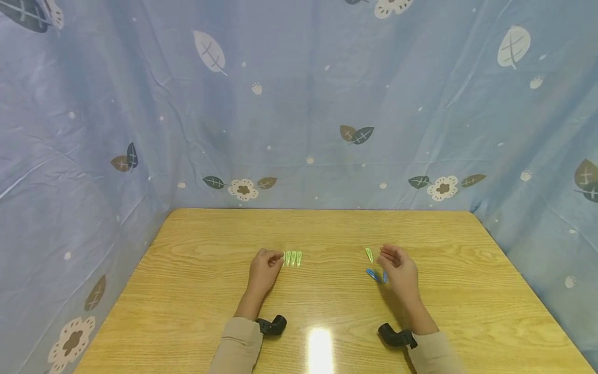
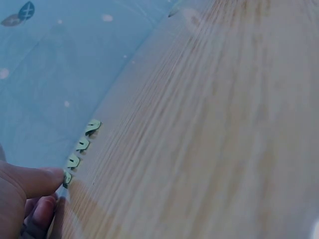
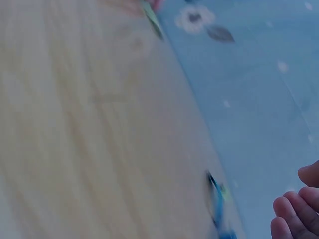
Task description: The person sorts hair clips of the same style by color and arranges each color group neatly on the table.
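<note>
Four pale-green, teardrop-shaped hair clips (image 1: 293, 258) lay aligned, the left grip (image 1: 265, 269) pinching the leftmost clip (image 2: 68, 178). Right of that row, one loose green clip (image 1: 369, 255) and two blue clips (image 1: 372, 275) seemingly awaited arranging beside the relaxed, empty right grip (image 1: 399, 269).

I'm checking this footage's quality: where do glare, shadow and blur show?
Head: white glare on the near part of the wooden table, soft shadow beside the right forearm; left wrist: bluish and dim, green snap hair clips discernible, a bright spot at the lower right edge; right wrist: blurriest, a blue snap hair clip smeared.
</note>
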{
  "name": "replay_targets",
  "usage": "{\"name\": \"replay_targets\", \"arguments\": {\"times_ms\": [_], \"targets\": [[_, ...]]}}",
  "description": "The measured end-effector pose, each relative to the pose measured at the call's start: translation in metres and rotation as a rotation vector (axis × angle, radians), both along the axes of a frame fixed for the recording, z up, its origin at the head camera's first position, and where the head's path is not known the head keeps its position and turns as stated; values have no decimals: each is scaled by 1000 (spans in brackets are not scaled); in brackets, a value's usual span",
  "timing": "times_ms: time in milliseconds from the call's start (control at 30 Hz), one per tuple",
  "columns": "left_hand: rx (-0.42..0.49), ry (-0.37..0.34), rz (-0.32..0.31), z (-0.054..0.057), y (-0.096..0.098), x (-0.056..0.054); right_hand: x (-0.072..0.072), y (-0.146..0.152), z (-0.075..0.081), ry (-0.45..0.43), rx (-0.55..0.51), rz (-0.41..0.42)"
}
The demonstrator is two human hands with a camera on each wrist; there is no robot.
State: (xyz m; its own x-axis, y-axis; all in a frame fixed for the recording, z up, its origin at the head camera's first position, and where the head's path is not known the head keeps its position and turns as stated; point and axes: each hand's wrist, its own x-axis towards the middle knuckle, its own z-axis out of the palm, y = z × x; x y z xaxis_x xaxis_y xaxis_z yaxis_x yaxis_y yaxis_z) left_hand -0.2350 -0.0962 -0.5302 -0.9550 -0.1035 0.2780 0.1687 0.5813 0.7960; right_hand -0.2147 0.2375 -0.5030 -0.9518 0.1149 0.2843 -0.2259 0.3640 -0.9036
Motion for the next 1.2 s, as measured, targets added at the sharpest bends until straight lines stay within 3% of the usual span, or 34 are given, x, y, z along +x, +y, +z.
{"name": "replay_targets", "arguments": {"times_ms": [167,333,500,900,1200], "targets": [[2,-1,-1,0,-3,0,-3,26,-1,-35,44,-98],[2,5,0,-1,-3,-1,-7,38,-5,-144,-17,-140],[-2,4,1,0,-3,0,-10,42,-5,-212,21,-145],[3,5,-3,0,-5,0,-25,36,-9,-262,235,-162],[11,-5,2,-1,-3,1,-32,29,-10,-241,321,-216]]}}
